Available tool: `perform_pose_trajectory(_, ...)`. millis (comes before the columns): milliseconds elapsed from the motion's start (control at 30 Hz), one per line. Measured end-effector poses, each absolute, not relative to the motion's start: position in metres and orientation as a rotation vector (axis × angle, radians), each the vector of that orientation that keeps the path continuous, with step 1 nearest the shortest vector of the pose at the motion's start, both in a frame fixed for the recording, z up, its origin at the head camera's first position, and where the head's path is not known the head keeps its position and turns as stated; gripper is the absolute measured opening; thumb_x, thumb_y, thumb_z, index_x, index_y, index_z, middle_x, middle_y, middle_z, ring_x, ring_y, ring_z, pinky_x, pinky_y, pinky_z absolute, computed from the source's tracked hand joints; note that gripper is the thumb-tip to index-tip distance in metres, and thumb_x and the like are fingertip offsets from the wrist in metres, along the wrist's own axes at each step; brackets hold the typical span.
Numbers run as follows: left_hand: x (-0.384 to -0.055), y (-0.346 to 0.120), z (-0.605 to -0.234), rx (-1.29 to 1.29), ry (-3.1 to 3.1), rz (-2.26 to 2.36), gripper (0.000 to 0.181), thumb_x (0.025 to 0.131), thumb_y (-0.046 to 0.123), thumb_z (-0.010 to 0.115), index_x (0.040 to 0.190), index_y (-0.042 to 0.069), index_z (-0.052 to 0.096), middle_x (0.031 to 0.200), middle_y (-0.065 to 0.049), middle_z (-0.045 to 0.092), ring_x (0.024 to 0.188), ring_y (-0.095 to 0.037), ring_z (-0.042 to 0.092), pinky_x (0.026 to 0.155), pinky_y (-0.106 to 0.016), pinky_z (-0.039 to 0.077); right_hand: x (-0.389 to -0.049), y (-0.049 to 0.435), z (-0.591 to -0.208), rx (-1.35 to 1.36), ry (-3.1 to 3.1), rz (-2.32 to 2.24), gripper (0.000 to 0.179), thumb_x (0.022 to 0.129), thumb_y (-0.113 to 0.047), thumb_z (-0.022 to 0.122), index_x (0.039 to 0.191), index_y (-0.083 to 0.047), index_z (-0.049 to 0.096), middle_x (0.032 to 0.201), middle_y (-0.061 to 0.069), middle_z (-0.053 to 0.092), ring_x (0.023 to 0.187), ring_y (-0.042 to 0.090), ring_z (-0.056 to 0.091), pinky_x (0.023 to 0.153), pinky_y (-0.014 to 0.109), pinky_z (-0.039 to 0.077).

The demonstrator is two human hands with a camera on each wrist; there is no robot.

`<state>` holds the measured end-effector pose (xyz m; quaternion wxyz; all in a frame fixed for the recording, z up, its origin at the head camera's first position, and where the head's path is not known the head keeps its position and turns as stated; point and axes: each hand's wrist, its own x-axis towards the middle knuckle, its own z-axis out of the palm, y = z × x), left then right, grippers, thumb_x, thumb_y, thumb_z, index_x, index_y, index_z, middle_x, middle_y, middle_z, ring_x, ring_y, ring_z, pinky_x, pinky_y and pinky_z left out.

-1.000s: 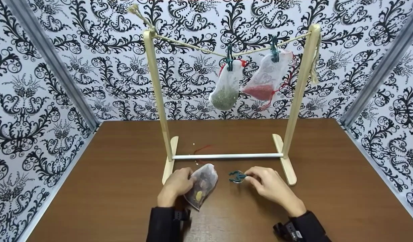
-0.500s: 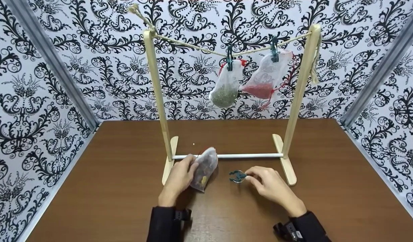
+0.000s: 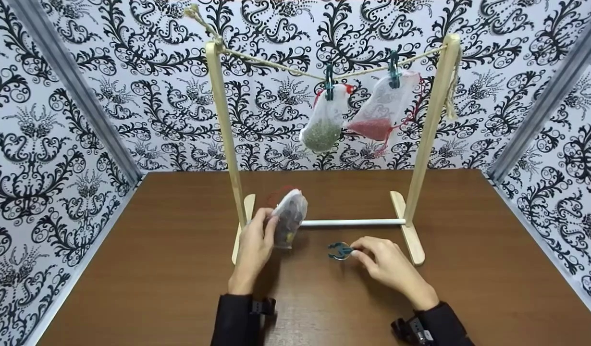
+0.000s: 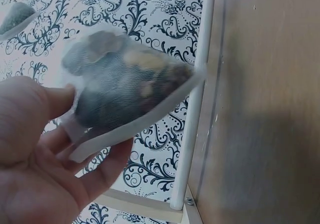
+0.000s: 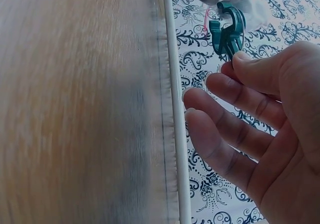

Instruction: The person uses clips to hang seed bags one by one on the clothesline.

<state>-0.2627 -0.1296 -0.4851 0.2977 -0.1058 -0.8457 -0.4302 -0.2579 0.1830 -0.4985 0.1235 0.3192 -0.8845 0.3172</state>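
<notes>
My left hand (image 3: 258,240) pinches a small white mesh bag (image 3: 290,216) by its side, thumb in front and fingers behind. In the left wrist view the bag (image 4: 125,79) shows dark, grey and yellowish pieces through the mesh. A red drawstring (image 3: 278,194) trails behind it. My right hand (image 3: 389,264) holds a dark green clip (image 3: 341,251) by its handle end between thumb and index finger, over the table. The right wrist view shows the clip's (image 5: 230,29) curved jaws pointing away, with the other fingers loosely bent.
A wooden frame (image 3: 223,120) with a white crossbar (image 3: 353,223) stands on the brown table (image 3: 180,288). From its rope (image 3: 276,66), green clips hold a mesh bag with greenish filling (image 3: 323,134) and another with pink filling (image 3: 371,129). Patterned walls (image 3: 60,144) enclose the table.
My left hand has lifted the mesh bag and carried it forward, up to the crossbar, and the bag now hangs more upright. The right hand has kept still with the clip.
</notes>
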Motion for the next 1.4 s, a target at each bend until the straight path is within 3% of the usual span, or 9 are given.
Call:
perform_pose_trajectory(333,-0.263,-0.129,-0.479,-0.169,-2.091,-1.286,0.009,0.101,0.013,0.063,0.108,0.007,0.064,0.095,-0.003,0.07,0.088,-0.018,0.066,0.079,-0.041,0.053,-0.257,0.182,-0.498,0.929,-2.557,0.904,0.007,0.098,-0.015,0.069,0.104,-0.015,0.073,0.086,-0.004,0.068,0.071,0.001,0.058,0.063,0.028,0.051)
perform_pose_trajectory(633,-0.261,-0.131,-0.475,-0.156,-2.007,-1.33,0.008,0.103,0.012,0.06,0.108,0.006,0.063,0.095,-0.006,0.07,0.087,-0.018,0.065,0.078,-0.039,0.052,-0.257,0.176,-0.497,0.957,-2.51,0.926,0.007,0.098,-0.013,0.068,0.104,-0.014,0.073,0.084,-0.003,0.068,0.069,0.001,0.057,0.062,0.027,0.05)
perform_pose_trajectory(933,-0.258,-0.127,-0.471,-0.128,-1.982,-1.392,0.009,0.104,0.015,0.058,0.109,0.008,0.062,0.096,-0.002,0.07,0.089,-0.018,0.066,0.081,-0.038,0.052,-0.257,0.165,-0.492,0.949,-2.386,0.955,0.012,0.095,-0.005,0.071,0.103,-0.013,0.072,0.079,-0.01,0.061,0.064,0.001,0.055,0.058,0.026,0.048)
perform_pose_trajectory(1133,-0.259,-0.126,-0.47,-0.119,-1.972,-1.385,0.007,0.104,0.013,0.058,0.107,0.008,0.062,0.096,-0.002,0.069,0.093,-0.017,0.065,0.086,-0.039,0.051,-0.263,0.152,-0.474,0.97,-2.285,0.865,0.013,0.093,-0.004,0.072,0.104,-0.01,0.072,0.091,-0.005,0.067,0.075,0.006,0.058,0.066,0.032,0.051)
perform_pose_trajectory(1400,-0.262,-0.126,-0.438,-0.121,-1.953,-1.423,0.011,0.104,0.015,0.058,0.111,0.008,0.062,0.095,-0.004,0.07,0.085,-0.019,0.065,0.076,-0.038,0.054,-0.27,0.14,-0.426,1.037,-2.211,0.827,0.014,0.093,-0.001,0.071,0.105,-0.008,0.071,0.095,0.0,0.069,0.079,0.01,0.063,0.067,0.033,0.056)
